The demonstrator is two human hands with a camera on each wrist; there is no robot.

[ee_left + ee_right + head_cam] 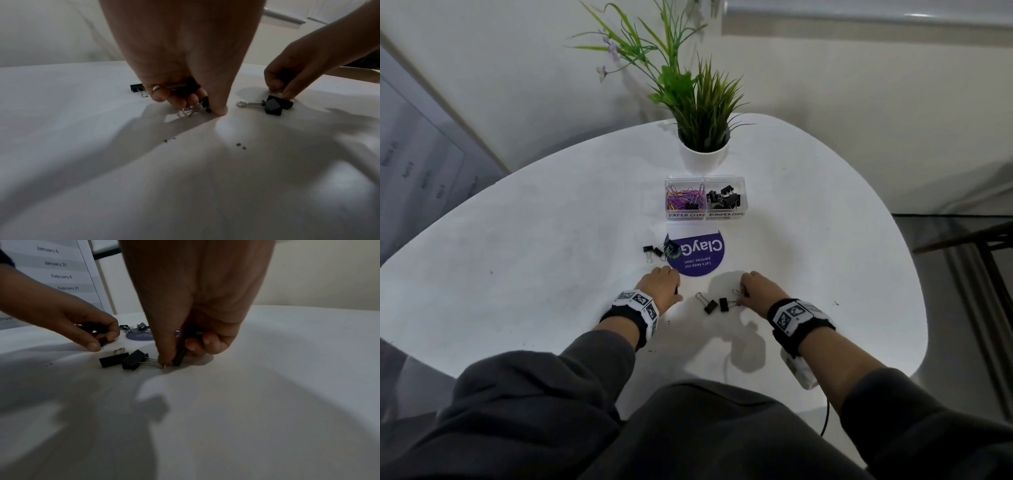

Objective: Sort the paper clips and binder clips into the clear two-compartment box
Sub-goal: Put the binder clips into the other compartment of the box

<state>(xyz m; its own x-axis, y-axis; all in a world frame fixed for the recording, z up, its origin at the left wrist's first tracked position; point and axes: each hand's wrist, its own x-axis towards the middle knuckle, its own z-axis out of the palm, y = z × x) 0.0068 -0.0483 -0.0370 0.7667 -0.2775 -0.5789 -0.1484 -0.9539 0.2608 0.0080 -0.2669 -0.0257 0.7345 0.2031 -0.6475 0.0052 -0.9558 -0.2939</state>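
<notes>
The clear two-compartment box (742, 192) stands mid-table. Its left side holds coloured paper clips (685, 196) plus one black clip; its right side holds black binder clips (723, 198). My left hand (659, 286) (203, 107) is down on the table, fingers curled round a black binder clip (206, 103) with more wire showing in the palm. My right hand (744, 294) (179, 356) pinches a black binder clip (180, 355) upright against the table. Its thumb touches the wire handle of a loose binder clip (133, 359) (723, 304). Another loose clip (710, 306) (112, 361) lies beside that one.
Two more binder clips (653, 251) (671, 246) lie at the left edge of a round purple sticker (702, 255) in front of the box. A potted plant (703, 156) stands behind the box. The white table (517, 257) has small dark crumbs near my hands.
</notes>
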